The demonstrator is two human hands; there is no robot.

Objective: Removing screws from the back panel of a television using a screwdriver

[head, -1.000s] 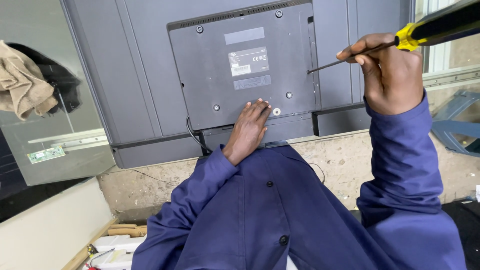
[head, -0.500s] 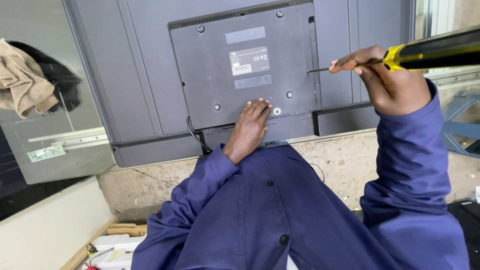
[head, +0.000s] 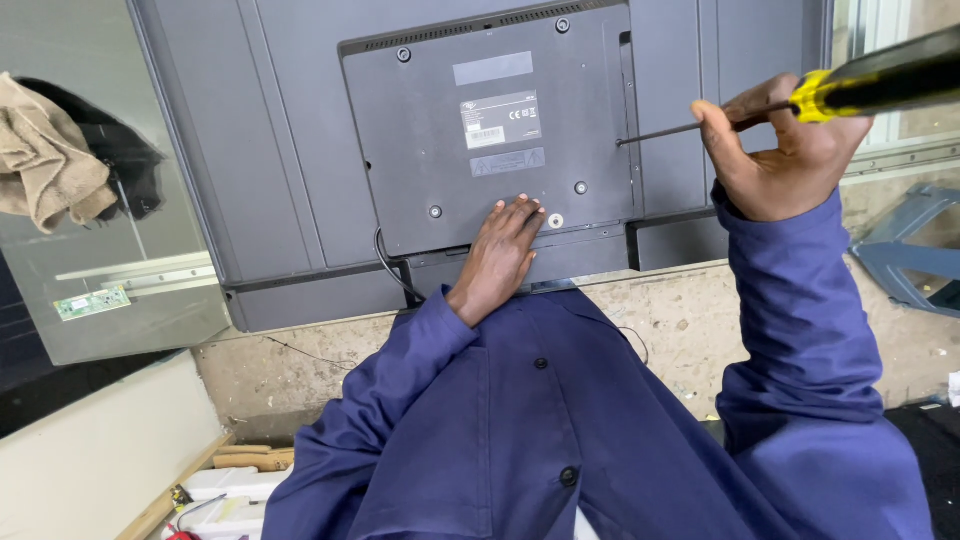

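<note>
A flat television (head: 290,150) lies face down, its grey back panel toward me, with a darker rear cover plate (head: 490,130) screwed on. My left hand (head: 500,250) rests flat on the lower edge of that plate, fingertips beside a round screw hole. My right hand (head: 785,150) grips a screwdriver (head: 880,85) with a yellow and black handle. Its thin shaft runs left and the tip touches the plate's right edge near a slot. Both arms wear blue sleeves.
A beige cloth (head: 50,160) lies on a glass sheet (head: 110,300) at the left, with a small green circuit strip (head: 92,302) on it. A black cable (head: 390,270) leaves the television's lower edge. The stone worktop (head: 680,320) shows below. Blue plastic (head: 910,260) sits at the right.
My right hand has lowered and swung the screwdriver so its tip now meets the cover plate's right edge. My left hand has stayed put on the plate.
</note>
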